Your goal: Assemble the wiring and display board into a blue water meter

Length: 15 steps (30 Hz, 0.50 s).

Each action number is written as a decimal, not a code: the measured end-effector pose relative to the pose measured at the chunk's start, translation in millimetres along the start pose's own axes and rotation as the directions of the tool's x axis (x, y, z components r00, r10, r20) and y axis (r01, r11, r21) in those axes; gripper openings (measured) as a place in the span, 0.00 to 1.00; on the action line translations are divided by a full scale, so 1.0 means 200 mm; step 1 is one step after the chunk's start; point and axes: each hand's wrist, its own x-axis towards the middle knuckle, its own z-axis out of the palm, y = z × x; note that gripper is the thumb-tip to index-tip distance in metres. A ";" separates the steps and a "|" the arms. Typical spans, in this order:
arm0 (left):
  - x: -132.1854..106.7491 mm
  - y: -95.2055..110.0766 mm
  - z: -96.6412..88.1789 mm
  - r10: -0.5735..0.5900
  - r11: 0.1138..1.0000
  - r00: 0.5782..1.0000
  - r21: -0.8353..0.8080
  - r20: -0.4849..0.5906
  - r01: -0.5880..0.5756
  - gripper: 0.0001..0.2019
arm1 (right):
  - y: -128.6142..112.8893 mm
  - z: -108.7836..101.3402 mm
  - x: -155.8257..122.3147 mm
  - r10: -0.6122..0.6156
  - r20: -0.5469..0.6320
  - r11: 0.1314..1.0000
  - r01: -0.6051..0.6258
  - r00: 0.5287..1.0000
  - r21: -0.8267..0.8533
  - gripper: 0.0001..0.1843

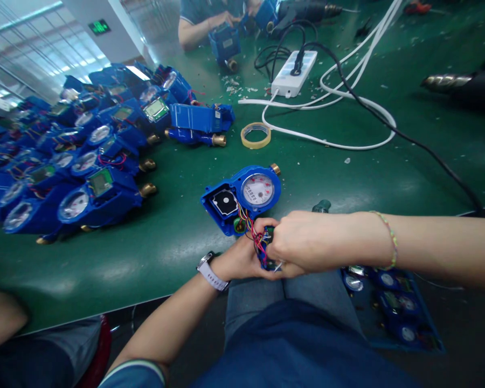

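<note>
A blue water meter [242, 195] lies on the green table just beyond my hands. Its round dial faces up, and the battery-like black block [225, 201] shows in its uncovered compartment. Several coloured wires [246, 216] run from that compartment to a small circuit board [268, 235]. My left hand [244, 257], wearing a watch, is closed around the board from the left and below. My right hand [297, 242] is closed over the board from the right, fingers pressed at its face. A small pale tip [278, 266] shows under the right fingers; what it belongs to is hidden.
Many blue water meters [101, 141] crowd the left of the table. A tape roll [256, 136], white power strip [294, 73] and looping cables lie beyond. A heat gun [448, 83] is at right. A crate of meters [422, 328] sits low right. Co-workers' arms [196, 33] show opposite and at left.
</note>
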 end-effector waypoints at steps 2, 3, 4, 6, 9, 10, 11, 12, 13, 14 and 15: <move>0.00 0.00 0.00 0.014 0.996 1.000 -0.085 -0.007 -0.015 0.42 | 0.05 -0.07 -0.07 0.050 0.044 0.997 -0.052 0.998 0.051 0.14; 0.00 0.01 0.00 0.030 0.991 1.000 -0.128 -0.006 -0.030 0.41 | 0.08 -0.10 -0.12 0.096 0.051 0.988 -0.101 0.994 0.119 0.14; 0.00 0.01 0.01 0.045 0.986 0.999 -0.163 -0.003 -0.045 0.41 | 0.10 -0.12 -0.18 0.151 0.044 0.963 -0.157 0.988 0.219 0.14; 0.00 0.01 0.01 0.063 0.978 0.998 -0.202 0.005 -0.061 0.41 | 0.11 -0.11 -0.31 0.264 0.086 0.804 -0.268 0.961 0.530 0.18; 0.00 0.02 0.01 0.039 0.979 0.999 -0.200 0.007 -0.037 0.42 | 0.03 0.04 -0.47 0.401 0.281 0.115 -0.353 0.872 0.929 0.24; 0.00 0.02 0.01 0.026 0.979 1.000 -0.200 0.007 -0.025 0.42 | -0.01 0.12 -0.50 0.439 0.330 -0.166 -0.286 0.836 0.944 0.26; 0.00 0.02 0.01 0.016 0.979 1.000 -0.204 0.008 -0.015 0.42 | -0.07 0.21 -0.52 0.422 0.372 -0.366 -0.220 0.826 0.904 0.27; 0.00 0.03 0.01 0.009 0.977 1.000 -0.212 0.007 -0.008 0.43 | -0.13 0.31 -0.52 0.422 0.395 -0.495 -0.157 0.816 0.855 0.28; 0.00 0.03 0.01 0.004 0.975 1.000 -0.223 0.010 -0.002 0.43 | -0.20 0.41 -0.53 0.410 0.403 -0.585 -0.104 0.818 0.805 0.29; 0.00 0.03 0.01 0.000 0.973 1.000 -0.233 0.016 0.004 0.43 | -0.27 0.50 -0.52 0.439 0.410 -0.646 -0.037 0.799 0.762 0.29; 0.00 0.03 0.00 -0.004 0.971 1.000 -0.240 0.022 0.009 0.43 | -0.34 0.58 -0.52 0.493 0.410 -0.676 0.041 0.767 0.736 0.27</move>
